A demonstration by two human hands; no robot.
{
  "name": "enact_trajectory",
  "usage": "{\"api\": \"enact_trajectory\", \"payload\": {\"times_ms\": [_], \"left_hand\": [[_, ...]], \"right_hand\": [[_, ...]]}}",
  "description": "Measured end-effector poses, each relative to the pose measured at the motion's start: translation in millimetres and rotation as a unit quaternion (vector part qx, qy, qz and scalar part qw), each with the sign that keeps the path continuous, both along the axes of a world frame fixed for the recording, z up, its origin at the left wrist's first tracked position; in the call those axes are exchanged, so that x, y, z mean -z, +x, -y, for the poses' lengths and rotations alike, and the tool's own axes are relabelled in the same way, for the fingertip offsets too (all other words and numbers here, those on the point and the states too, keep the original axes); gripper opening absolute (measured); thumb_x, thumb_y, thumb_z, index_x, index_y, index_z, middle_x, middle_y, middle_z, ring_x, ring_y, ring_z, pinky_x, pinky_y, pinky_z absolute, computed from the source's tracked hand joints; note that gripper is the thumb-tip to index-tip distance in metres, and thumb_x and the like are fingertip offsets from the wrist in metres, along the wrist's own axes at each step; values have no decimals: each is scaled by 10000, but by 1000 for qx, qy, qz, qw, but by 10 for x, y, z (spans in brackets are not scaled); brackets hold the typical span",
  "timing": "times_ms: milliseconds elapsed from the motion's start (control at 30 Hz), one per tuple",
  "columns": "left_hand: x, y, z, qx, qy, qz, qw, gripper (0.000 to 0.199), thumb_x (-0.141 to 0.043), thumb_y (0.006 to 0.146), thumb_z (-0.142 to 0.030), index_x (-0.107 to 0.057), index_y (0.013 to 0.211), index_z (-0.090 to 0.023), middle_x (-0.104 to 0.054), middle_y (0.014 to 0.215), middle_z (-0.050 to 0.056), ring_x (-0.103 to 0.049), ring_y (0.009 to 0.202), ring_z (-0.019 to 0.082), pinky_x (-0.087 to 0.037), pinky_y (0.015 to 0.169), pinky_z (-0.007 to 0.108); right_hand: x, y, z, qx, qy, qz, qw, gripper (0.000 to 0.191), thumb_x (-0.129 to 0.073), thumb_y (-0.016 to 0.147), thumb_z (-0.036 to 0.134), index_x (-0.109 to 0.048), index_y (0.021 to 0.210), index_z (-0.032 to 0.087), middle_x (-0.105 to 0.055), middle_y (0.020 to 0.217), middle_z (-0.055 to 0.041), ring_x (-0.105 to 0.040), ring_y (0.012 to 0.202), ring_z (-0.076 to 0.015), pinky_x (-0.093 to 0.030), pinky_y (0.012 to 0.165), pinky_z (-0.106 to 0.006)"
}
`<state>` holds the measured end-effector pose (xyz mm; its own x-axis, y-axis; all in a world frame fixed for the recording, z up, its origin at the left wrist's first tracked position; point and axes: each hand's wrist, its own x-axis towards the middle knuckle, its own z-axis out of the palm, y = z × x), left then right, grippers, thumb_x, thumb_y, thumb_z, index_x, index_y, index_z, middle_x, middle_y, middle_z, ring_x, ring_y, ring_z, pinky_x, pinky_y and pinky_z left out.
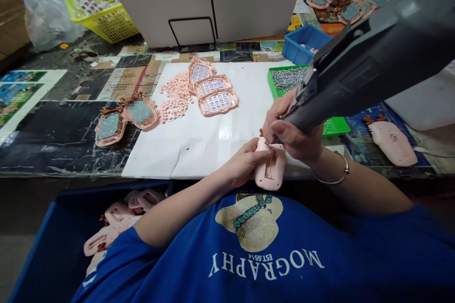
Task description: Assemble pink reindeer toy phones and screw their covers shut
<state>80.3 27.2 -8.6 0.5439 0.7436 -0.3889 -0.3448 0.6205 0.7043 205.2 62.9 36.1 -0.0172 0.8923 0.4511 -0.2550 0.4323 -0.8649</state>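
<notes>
Lettering on a white carton [249, 14] and a blue shirt [170, 265]
The carton I'm facing says "PRODUCT OF CHINA" and, smaller, "DONGSHAN COUNTY, ZHANGZHOU CITY"; the shirt's chest reads "MOGRAPHY", with a tiny "EST." line beside it.

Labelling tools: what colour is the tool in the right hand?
The tool is dark grey; it shows best in the head view, the only one.

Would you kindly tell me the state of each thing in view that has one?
Left hand, closed on the pink case
Pink case, held, slotted side showing
Right hand, gripping the power screwdriver
Power screwdriver, tilted, tip at the case
Keypad shells, overlapping, inner side up
Green basket, open, holding screws
Yellow basket, open, holding parts
Small blue tray, open
Large blue bin, open, holding other cases
Plastic bag, crumpled
Carton, upright
</notes>
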Motion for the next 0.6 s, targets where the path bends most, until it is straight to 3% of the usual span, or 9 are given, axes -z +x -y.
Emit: {"api": "enact_trajectory", "payload": {"times_ms": [133, 267, 400, 467, 600], "left_hand": [[-34, 14, 7, -2, 7, -5, 1000, 385, -842, 712, -268, -622, 1012, -168, -702, 900, 18, -652, 834, 170, -484, 846, 312], [-107, 21, 19, -1, 6, -18, 1000, 413, -854, 706, -269, -641, 1044, -167, -725, 915, 26, -655, 811, 165, -492, 821, 300], [-148, -36, 67, 44, -16, -13, 999, 406, -865, 715, -280, -681, 1056, -158, -739, 894, 48, -657, 754, 158, -497, 787, 293], [-139, -75, 104, 94, -40, 4, 995, 375, -885, 697, -279, -708, 1000, -146, -734, 854, 51, -646, 711, 145, -494, 750, 282], [-103, -119, 154, 151, -75, 28, 985, 400, -918, 652, -255, -736, 988, -140, -731, 852, 57, -652, 713, 149, -503, 734, 287]], "right_hand": [[2, 53, -22, -28, 41, -26, 998, 265, -806, 782, 417, -581, 852, 295, -536, 579, 86, -446, 401, -115, -390, 376, -279], [-255, 221, -70, -40, 30, -39, 998, 281, -780, 791, 462, -644, 978, 303, -546, 609, 87, -413, 395, -110, -386, 391, -290], [-411, 537, -290, 134, 80, -13, 988, 326, -840, 737, 531, -648, 903, 327, -523, 632, 62, -431, 441, -133, -393, 435, -337], [-334, 713, -473, 200, 78, 15, 977, 332, -839, 743, 549, -622, 881, 341, -530, 623, 57, -449, 470, -150, -405, 486, -361], [-45, 961, -764, 247, 53, 19, 967, 400, -832, 705, 623, -584, 915, 388, -583, 665, 73, -414, 515, -153, -401, 536, -375]]}}
